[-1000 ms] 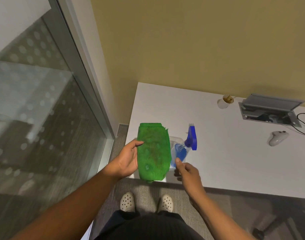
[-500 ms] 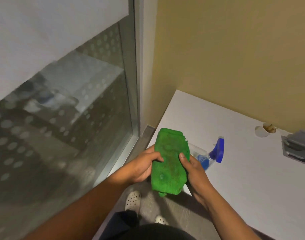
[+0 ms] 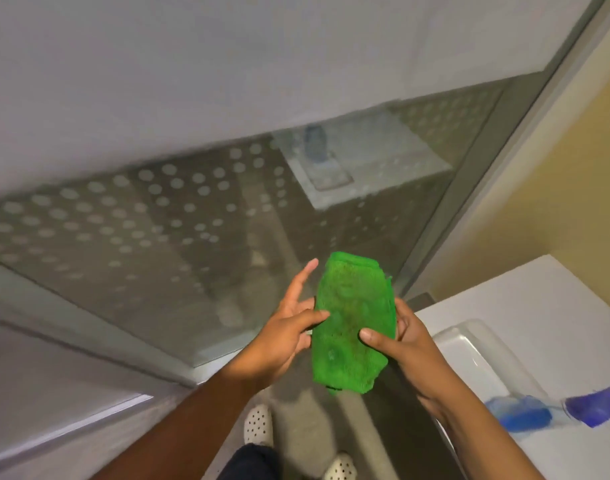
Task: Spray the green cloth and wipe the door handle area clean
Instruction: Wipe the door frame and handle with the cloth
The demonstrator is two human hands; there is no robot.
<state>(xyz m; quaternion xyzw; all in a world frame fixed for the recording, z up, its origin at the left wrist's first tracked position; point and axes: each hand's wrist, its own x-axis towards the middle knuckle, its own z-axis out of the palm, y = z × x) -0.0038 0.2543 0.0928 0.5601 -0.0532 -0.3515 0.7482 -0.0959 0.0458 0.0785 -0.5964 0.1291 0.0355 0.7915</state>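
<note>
beside the desk (image 3: 546,306), right hand (image 3: 405,344) is pinching the green cloth (image 3: 354,323) — left hand (image 3: 286,337) is resting open-fingered against it; grip it flat — wiping face outward.

spray bottle (image 3: 525,408) blurred — nozzle edge-cropped

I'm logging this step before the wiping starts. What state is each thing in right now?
green cloth: folded, held in the air, off the table
right hand: gripping the cloth's right edge
left hand: fingers spread, thumb touching the cloth's left edge
spray bottle: lying on its side on the white table, not held
</note>
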